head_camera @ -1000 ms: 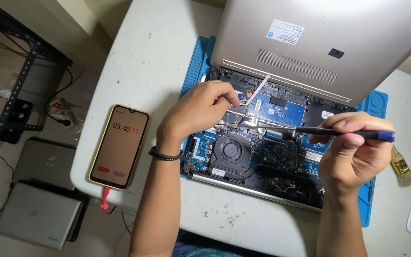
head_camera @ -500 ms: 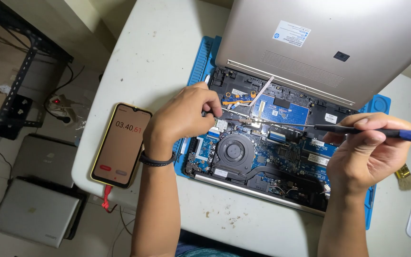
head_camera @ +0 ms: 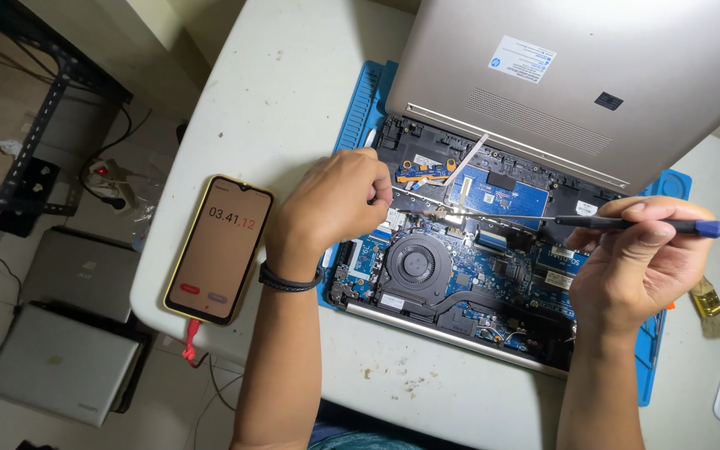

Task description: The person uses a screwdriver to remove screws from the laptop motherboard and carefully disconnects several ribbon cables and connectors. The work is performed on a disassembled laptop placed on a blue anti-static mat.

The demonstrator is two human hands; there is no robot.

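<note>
Your right hand pinches a long black-and-blue screwdriver, tip on a screw mid-board in the opened silver laptop on the white table. Left hand braces the chassis, fingers curled, probably holding nothing. Next: keep the tip seated. Fingertips hidden; screw head too small to read.

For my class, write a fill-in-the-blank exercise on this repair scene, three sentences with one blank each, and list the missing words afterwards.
1. The right hand holds a long thin ____ with a black and blue handle.
2. The opened silver laptop lies on a ____ rubber work mat.
3. The yellow-edged smartphone with a running timer lies beside the ____ hand.

Missing words: screwdriver; blue; left
</note>
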